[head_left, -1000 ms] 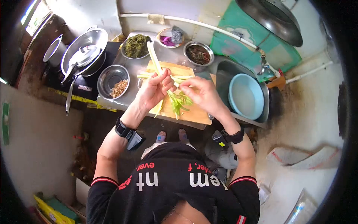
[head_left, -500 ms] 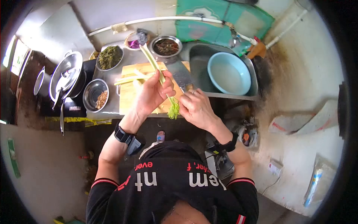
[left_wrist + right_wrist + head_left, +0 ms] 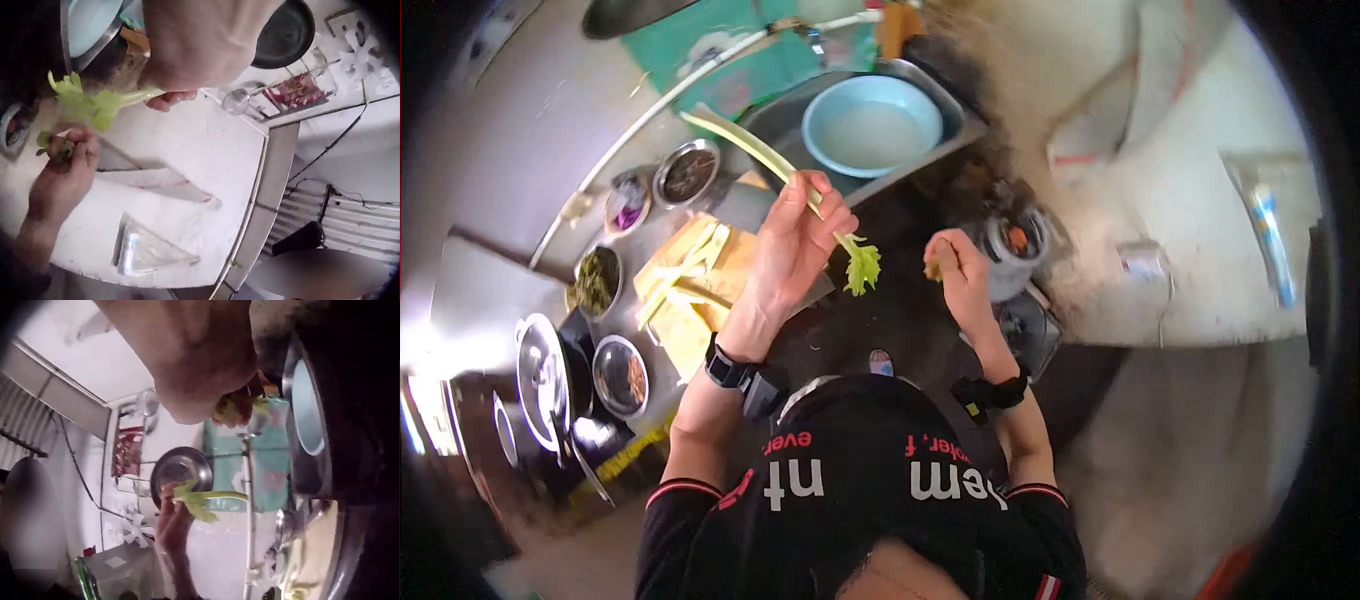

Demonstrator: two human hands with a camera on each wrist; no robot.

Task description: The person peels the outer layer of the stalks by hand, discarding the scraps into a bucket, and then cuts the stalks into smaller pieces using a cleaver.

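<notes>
My left hand (image 3: 802,235) grips a pale green celery stalk (image 3: 745,138), whose long bare end reaches toward the sink. The stalk's leafy end (image 3: 862,265) pokes out below the fingers, toward the right hand. Off to the right, apart from the stalk, my right hand (image 3: 965,280) has its fingers curled round some torn celery leaves (image 3: 231,412). Those leaves (image 3: 55,150) also show at its fingertips in the left wrist view. Beside the right hand stands a bin (image 3: 1012,282) with something orange inside. More stalks (image 3: 685,268) lie on the wooden cutting board (image 3: 735,265).
A light blue basin (image 3: 812,135) sits in the metal sink (image 3: 962,112). Left of the board are a bowl of brown bits (image 3: 636,380), dark greens (image 3: 597,280) and a large steel pan (image 3: 530,365). A dark-filled bowl (image 3: 687,172) stands behind.
The view has swung right toward the bin. My right hand has pulled away from the celery with torn leaves, and the left hand has carried the stalk off the board.
</notes>
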